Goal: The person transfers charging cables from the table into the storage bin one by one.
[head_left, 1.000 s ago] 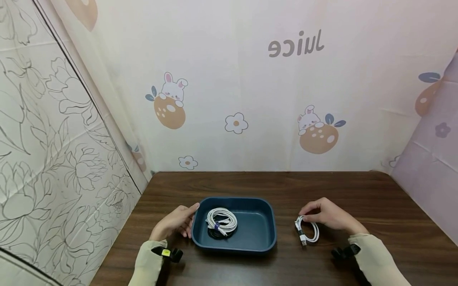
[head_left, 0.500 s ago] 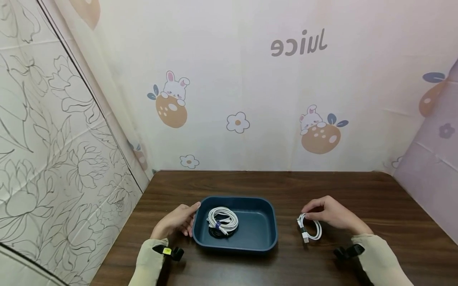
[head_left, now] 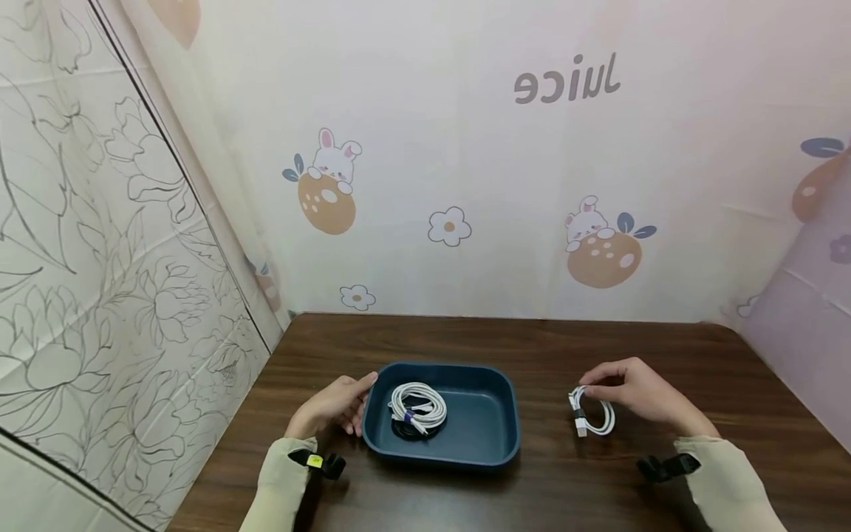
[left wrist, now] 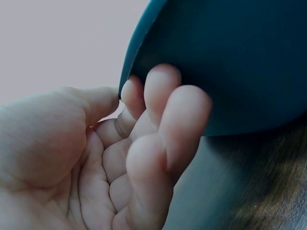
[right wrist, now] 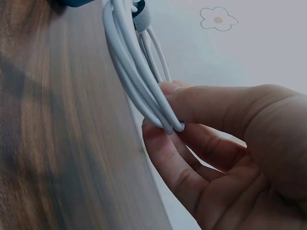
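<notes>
In the head view my left hand [head_left: 337, 406] holds the left side of a dark blue rectangular tray [head_left: 492, 462]. The left wrist view shows the thumb at the rim of the tray [left wrist: 249, 72] and curled fingers against its outer wall. Inside the tray's left half lies a coiled white cable [head_left: 432, 408] with a purple tie, on top of a black cable [head_left: 402, 431]. Right of the tray, my right hand [head_left: 641, 391] pinches a coiled white USB cable [head_left: 606, 423] between thumb and fingers. A grey-and-black strap [right wrist: 141, 18] binds that coil in the right wrist view.
The dark wood table [head_left: 545, 502] ends at a printed cloth backdrop [head_left: 439, 148] behind. Another patterned cloth panel [head_left: 133, 258] stands on the left, and a lilac one [head_left: 821, 310] on the right. Each wrist wears a small black camera mount.
My right hand has moved a little to the right, away from the tray, with the white USB cable. The left hand stays at the tray, and the head view has shifted slightly.
</notes>
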Action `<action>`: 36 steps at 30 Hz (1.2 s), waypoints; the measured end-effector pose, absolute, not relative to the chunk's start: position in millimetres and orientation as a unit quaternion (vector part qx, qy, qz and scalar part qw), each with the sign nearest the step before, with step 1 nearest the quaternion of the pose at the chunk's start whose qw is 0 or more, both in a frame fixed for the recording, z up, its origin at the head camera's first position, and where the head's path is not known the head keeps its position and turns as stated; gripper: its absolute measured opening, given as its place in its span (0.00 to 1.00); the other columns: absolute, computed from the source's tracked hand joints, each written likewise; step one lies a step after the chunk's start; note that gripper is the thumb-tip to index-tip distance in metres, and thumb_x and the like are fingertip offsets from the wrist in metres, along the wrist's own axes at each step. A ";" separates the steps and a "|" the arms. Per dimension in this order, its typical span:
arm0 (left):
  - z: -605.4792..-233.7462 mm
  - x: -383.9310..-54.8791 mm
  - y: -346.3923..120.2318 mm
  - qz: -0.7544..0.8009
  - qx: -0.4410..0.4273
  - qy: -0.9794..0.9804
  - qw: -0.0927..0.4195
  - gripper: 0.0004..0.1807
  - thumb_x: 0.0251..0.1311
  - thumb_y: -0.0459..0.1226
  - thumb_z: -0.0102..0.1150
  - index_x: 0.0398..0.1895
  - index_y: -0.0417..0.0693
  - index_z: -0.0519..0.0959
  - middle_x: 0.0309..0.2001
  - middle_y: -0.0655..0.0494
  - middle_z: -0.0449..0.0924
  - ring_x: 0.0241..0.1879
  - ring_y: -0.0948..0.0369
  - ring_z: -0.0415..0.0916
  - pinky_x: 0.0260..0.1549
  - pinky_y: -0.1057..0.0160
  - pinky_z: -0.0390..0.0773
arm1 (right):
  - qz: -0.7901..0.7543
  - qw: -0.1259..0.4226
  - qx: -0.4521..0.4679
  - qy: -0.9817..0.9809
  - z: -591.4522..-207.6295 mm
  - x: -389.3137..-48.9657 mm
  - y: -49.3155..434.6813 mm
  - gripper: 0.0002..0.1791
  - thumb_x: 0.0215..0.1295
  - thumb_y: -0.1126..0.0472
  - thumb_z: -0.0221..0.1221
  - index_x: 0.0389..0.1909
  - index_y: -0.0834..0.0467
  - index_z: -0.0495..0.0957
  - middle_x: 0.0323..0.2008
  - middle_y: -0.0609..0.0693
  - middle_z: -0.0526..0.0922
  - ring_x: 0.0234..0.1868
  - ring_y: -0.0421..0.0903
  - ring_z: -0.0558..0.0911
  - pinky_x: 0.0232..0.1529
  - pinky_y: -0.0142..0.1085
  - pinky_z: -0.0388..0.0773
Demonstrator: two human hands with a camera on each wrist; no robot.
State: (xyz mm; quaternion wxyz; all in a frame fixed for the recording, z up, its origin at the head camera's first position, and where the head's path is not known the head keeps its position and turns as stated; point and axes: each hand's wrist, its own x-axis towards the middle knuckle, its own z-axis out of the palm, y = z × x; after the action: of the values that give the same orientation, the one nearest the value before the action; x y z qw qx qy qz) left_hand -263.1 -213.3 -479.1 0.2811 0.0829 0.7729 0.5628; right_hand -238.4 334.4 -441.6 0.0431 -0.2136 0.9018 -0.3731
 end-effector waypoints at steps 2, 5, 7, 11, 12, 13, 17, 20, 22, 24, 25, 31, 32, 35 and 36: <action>-479.2 -263.0 -212.4 0.562 0.082 0.773 0.281 0.35 0.76 0.62 0.43 0.23 0.45 0.78 0.18 0.56 0.80 0.15 0.64 0.78 0.16 0.68 0.78 | -0.374 0.041 -0.209 0.903 -440.6 -237.8 336.6 0.07 0.70 0.59 0.66 0.45 0.54 0.88 0.41 0.48 0.90 0.37 0.33 0.83 0.34 0.31 0.80; -479.2 -262.5 -211.4 0.560 0.083 0.776 0.280 0.35 0.77 0.62 0.43 0.23 0.45 0.78 0.18 0.56 0.80 0.15 0.64 0.78 0.16 0.68 0.78 | -0.374 0.041 -0.200 0.905 -438.1 -237.2 339.5 0.07 0.70 0.58 0.66 0.45 0.54 0.88 0.42 0.50 0.90 0.38 0.33 0.83 0.34 0.31 0.80; -479.2 -262.2 -211.3 0.560 0.084 0.777 0.277 0.34 0.77 0.61 0.42 0.23 0.45 0.78 0.18 0.56 0.80 0.14 0.64 0.78 0.16 0.68 0.78 | -0.375 0.041 -0.190 0.907 -436.5 -237.8 340.7 0.07 0.70 0.57 0.67 0.45 0.53 0.88 0.43 0.50 0.90 0.39 0.33 0.83 0.35 0.31 0.80; -479.8 -261.2 -211.5 0.558 0.087 0.778 0.275 0.34 0.77 0.61 0.43 0.23 0.45 0.78 0.18 0.56 0.80 0.14 0.64 0.78 0.16 0.68 0.78 | -0.371 0.041 -0.176 0.911 -433.0 -239.9 342.2 0.07 0.69 0.54 0.67 0.44 0.50 0.88 0.42 0.47 0.90 0.40 0.34 0.84 0.37 0.31 0.80; -480.2 -260.9 -211.4 0.558 0.088 0.778 0.275 0.34 0.77 0.61 0.43 0.23 0.45 0.78 0.18 0.56 0.80 0.14 0.64 0.78 0.16 0.68 0.78 | -0.370 0.040 -0.178 0.911 -432.2 -240.8 342.2 0.07 0.69 0.54 0.67 0.44 0.50 0.88 0.42 0.47 0.90 0.40 0.35 0.84 0.37 0.32 0.80; -480.6 -260.6 -211.4 0.557 0.088 0.778 0.276 0.34 0.77 0.61 0.43 0.23 0.45 0.78 0.18 0.56 0.80 0.14 0.64 0.78 0.16 0.68 0.78 | -0.368 0.038 -0.184 0.911 -431.3 -241.6 342.0 0.07 0.69 0.55 0.67 0.44 0.51 0.88 0.42 0.47 0.90 0.39 0.35 0.84 0.37 0.32 0.80; -481.0 -259.6 -211.7 0.558 0.087 0.778 0.275 0.34 0.76 0.62 0.44 0.23 0.45 0.78 0.18 0.56 0.80 0.14 0.64 0.78 0.16 0.67 0.79 | -0.365 0.030 -0.194 0.910 -427.0 -246.4 338.7 0.07 0.69 0.55 0.67 0.44 0.52 0.88 0.40 0.46 0.90 0.37 0.35 0.83 0.35 0.32 0.80; -480.3 -260.1 -211.8 0.560 0.086 0.778 0.273 0.34 0.76 0.62 0.44 0.23 0.45 0.78 0.18 0.56 0.80 0.14 0.64 0.78 0.16 0.67 0.79 | -0.361 0.029 -0.194 0.911 -422.5 -250.3 335.6 0.08 0.69 0.56 0.67 0.44 0.53 0.88 0.40 0.46 0.90 0.36 0.35 0.82 0.34 0.31 0.79; -480.1 -260.8 -211.9 0.561 0.087 0.777 0.273 0.34 0.76 0.62 0.44 0.23 0.45 0.78 0.18 0.56 0.80 0.14 0.64 0.78 0.16 0.67 0.79 | -0.361 0.031 -0.193 0.912 -419.9 -252.8 333.1 0.08 0.68 0.57 0.68 0.44 0.54 0.88 0.40 0.47 0.90 0.36 0.35 0.82 0.34 0.31 0.79; -480.4 -261.3 -212.1 0.561 0.087 0.776 0.274 0.35 0.76 0.62 0.44 0.23 0.44 0.78 0.18 0.56 0.80 0.14 0.64 0.78 0.16 0.67 0.79 | -0.361 0.041 -0.193 0.911 -417.9 -255.3 330.2 0.08 0.69 0.57 0.67 0.45 0.54 0.88 0.41 0.49 0.90 0.37 0.36 0.83 0.35 0.31 0.80; -480.4 -261.6 -212.1 0.561 0.087 0.776 0.274 0.35 0.76 0.62 0.44 0.23 0.44 0.78 0.18 0.56 0.80 0.14 0.64 0.78 0.16 0.67 0.79 | -0.361 0.045 -0.193 0.911 -417.1 -256.8 328.7 0.09 0.69 0.57 0.67 0.45 0.54 0.88 0.42 0.49 0.90 0.37 0.37 0.83 0.35 0.31 0.80; -480.4 -262.0 -211.8 0.562 0.088 0.775 0.275 0.35 0.76 0.62 0.44 0.23 0.44 0.78 0.18 0.55 0.81 0.14 0.64 0.78 0.16 0.67 0.79 | -0.349 0.039 -0.187 0.917 -415.4 -267.2 321.3 0.08 0.69 0.57 0.67 0.45 0.53 0.88 0.41 0.48 0.90 0.37 0.39 0.82 0.35 0.32 0.80; -480.3 -262.0 -211.8 0.562 0.088 0.775 0.276 0.35 0.76 0.62 0.44 0.23 0.44 0.78 0.18 0.55 0.81 0.14 0.64 0.78 0.16 0.67 0.79 | -0.348 0.036 -0.186 0.918 -415.2 -269.0 320.2 0.08 0.69 0.57 0.67 0.45 0.53 0.88 0.41 0.48 0.90 0.37 0.39 0.82 0.35 0.32 0.80; -479.7 -261.5 -212.3 0.561 0.086 0.775 0.278 0.34 0.76 0.62 0.44 0.23 0.45 0.78 0.18 0.56 0.81 0.14 0.64 0.78 0.16 0.67 0.79 | -0.345 0.031 -0.187 0.919 -414.3 -273.9 316.5 0.07 0.69 0.58 0.67 0.45 0.53 0.88 0.41 0.47 0.90 0.37 0.40 0.82 0.35 0.32 0.80; -479.5 -261.3 -212.5 0.561 0.085 0.775 0.279 0.34 0.76 0.62 0.44 0.23 0.45 0.78 0.18 0.56 0.81 0.14 0.64 0.78 0.16 0.67 0.79 | -0.347 0.032 -0.189 0.918 -414.0 -275.3 315.1 0.07 0.68 0.58 0.67 0.45 0.53 0.88 0.41 0.48 0.90 0.37 0.41 0.82 0.36 0.32 0.80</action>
State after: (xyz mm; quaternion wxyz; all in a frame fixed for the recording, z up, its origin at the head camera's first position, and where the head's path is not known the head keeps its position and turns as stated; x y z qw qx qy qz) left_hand -261.3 -212.5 -479.5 0.2789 0.0853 0.7746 0.5612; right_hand -275.3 315.1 -414.0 0.0317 -0.1888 0.9181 -0.3469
